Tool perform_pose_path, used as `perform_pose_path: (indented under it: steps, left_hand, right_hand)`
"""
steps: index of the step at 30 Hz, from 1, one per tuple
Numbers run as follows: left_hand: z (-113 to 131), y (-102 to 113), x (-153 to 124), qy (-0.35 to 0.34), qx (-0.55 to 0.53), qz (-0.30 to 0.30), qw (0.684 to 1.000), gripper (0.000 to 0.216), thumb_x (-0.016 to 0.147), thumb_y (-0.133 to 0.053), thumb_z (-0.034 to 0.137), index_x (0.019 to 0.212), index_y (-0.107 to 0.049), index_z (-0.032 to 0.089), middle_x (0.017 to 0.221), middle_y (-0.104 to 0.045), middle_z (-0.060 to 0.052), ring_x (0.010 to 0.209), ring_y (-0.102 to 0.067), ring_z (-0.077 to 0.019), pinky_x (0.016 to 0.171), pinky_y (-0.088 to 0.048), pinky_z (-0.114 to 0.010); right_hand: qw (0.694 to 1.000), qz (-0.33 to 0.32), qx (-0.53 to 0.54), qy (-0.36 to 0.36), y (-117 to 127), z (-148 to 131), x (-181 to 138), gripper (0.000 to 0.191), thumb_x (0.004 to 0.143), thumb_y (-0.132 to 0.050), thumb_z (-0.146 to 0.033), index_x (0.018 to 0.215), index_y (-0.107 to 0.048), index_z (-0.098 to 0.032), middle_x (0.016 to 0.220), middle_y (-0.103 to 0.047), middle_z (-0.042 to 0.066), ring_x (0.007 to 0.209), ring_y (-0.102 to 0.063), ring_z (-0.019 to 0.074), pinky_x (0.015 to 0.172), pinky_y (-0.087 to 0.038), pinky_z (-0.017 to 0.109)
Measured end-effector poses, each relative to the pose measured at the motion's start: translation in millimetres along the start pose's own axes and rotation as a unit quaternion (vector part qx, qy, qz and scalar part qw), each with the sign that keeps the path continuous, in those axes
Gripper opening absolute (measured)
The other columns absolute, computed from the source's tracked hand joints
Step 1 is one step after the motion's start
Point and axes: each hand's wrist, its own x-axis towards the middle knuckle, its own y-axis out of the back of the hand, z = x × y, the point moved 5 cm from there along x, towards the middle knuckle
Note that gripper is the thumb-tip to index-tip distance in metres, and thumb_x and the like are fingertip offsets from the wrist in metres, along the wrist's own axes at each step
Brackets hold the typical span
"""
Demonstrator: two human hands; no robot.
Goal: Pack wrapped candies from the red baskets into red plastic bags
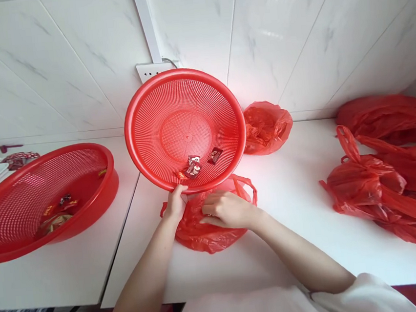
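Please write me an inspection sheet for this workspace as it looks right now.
Surface: white tabletop.
Job's things: round red perforated plastic basket, tilted up, a few wrapped sweets inside; crumpled red plastic bag beneath.
Clutter: second red basket at left; red bags at right.
Hands: left hand grips the tilted basket's rim; right hand rests on the bag.
Cables: cable at the wall socket.
Surroundings: white marbled wall tiles.

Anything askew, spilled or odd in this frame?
The middle basket is tipped steeply toward the camera, its low rim gripped by the left hand, and a few wrapped candies have slid to that edge. The right hand rests on a red bag. Nothing spilled.
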Motion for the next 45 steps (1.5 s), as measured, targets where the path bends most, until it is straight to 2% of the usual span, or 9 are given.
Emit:
perform_pose_path:
  steps: [6,11,20,23,28,31,39,42,45]
  left_hand:
    - [-0.6,-8.0,-6.3,-0.024,0.019,-0.009,0.999,0.037,0.068,-0.059,0.020,0.104,-0.065,0.013,0.096,-0.074,-0.008,0.102,-0.067,-0.0312,0.086,-0.055,-0.047]
    - [-7.5,-9.7,-7.9,-0.035,0.031,-0.037,0.998,0.037,0.071,-0.060,0.021,0.107,-0.064,0.016,0.096,-0.073,-0.007,0.102,-0.067,-0.0299,0.083,-0.056,-0.044]
    - [-3.9,1.6,0.3,-0.040,0.012,-0.001,0.999,0.031,0.068,-0.058,0.022,0.097,-0.065,0.012,0.092,-0.072,-0.009,0.099,-0.067,-0.0310,0.085,-0.055,-0.047]
    - [-4.1,0.7,0.1,-0.051,0.021,-0.003,0.998,0.032,0.069,-0.058,0.021,0.100,-0.064,0.013,0.095,-0.072,-0.007,0.100,-0.067,-0.0292,0.086,-0.055,-0.046]
    - [-6.3,-0.3,-0.1,-0.044,0.029,-0.007,0.999,0.028,0.069,-0.058,0.022,0.095,-0.065,0.014,0.094,-0.072,-0.007,0.101,-0.067,-0.0295,0.084,-0.056,-0.044]
    - [-4.2,-0.2,0.0,-0.043,0.022,-0.009,0.999,0.032,0.069,-0.058,0.023,0.099,-0.066,0.015,0.096,-0.072,-0.007,0.101,-0.067,-0.0295,0.085,-0.056,-0.044]
    - [-2.3,-3.5,-0.3,-0.017,-0.003,-0.023,1.000,0.035,0.071,-0.057,0.025,0.102,-0.066,0.012,0.098,-0.073,-0.011,0.102,-0.067,-0.0314,0.087,-0.054,-0.049]
    - [-2.9,-2.3,1.2,-0.033,0.008,-0.014,0.999,0.030,0.070,-0.057,0.024,0.097,-0.067,0.012,0.093,-0.074,-0.009,0.102,-0.067,-0.0303,0.088,-0.054,-0.047]
    - [-5.3,-0.9,1.1,-0.031,0.023,0.005,0.999,0.027,0.069,-0.058,0.024,0.092,-0.068,0.012,0.087,-0.074,-0.009,0.100,-0.067,-0.0304,0.086,-0.055,-0.045]
  right_hand:
    - [0.975,0.142,-0.044,-0.166,19.4,63.2,1.4,0.030,0.098,-0.044,-0.035,0.113,-0.063,-0.018,0.129,-0.060,0.014,0.120,-0.053,0.0276,0.102,-0.038,0.049]
    - [0.946,0.089,-0.101,-0.294,4.2,114.3,12.5,0.054,0.094,-0.049,-0.046,0.136,-0.049,-0.011,0.152,-0.036,0.019,0.140,-0.033,0.0363,0.112,-0.009,0.068]
    - [0.979,0.067,0.129,-0.145,0.9,65.3,-12.8,0.049,0.092,-0.053,-0.046,0.135,-0.052,-0.022,0.134,-0.059,0.011,0.121,-0.055,0.0262,0.107,-0.038,0.048]
    - [0.919,0.134,0.318,-0.193,2.3,72.9,-21.5,0.035,0.097,-0.046,-0.035,0.128,-0.057,-0.024,0.120,-0.067,0.007,0.109,-0.063,0.0209,0.098,-0.048,0.042]
    - [0.733,0.193,0.586,-0.287,-13.3,93.0,-27.1,0.042,0.085,-0.064,-0.046,0.116,-0.058,-0.019,0.098,-0.070,0.007,0.082,-0.068,0.0180,0.073,-0.058,0.034]
    - [0.698,0.193,0.624,-0.293,-15.0,94.6,-28.1,0.042,0.076,-0.075,-0.044,0.107,-0.060,-0.019,0.085,-0.070,0.003,0.069,-0.066,0.0137,0.064,-0.055,0.027]
    - [0.848,0.068,0.466,-0.244,-12.7,69.5,-21.7,0.037,0.092,-0.051,-0.052,0.084,-0.067,-0.019,0.069,-0.066,0.000,0.056,-0.057,0.0120,0.057,-0.049,0.025]
    - [0.926,0.130,0.256,-0.245,0.1,60.6,-14.3,0.039,0.097,-0.043,-0.046,0.081,-0.066,-0.020,0.074,-0.067,0.003,0.063,-0.060,0.0149,0.064,-0.047,0.028]
    - [0.936,0.214,0.120,-0.253,13.1,53.4,-2.0,0.033,0.099,-0.039,-0.040,0.098,-0.066,-0.021,0.093,-0.068,0.008,0.084,-0.064,0.0193,0.075,-0.048,0.030]
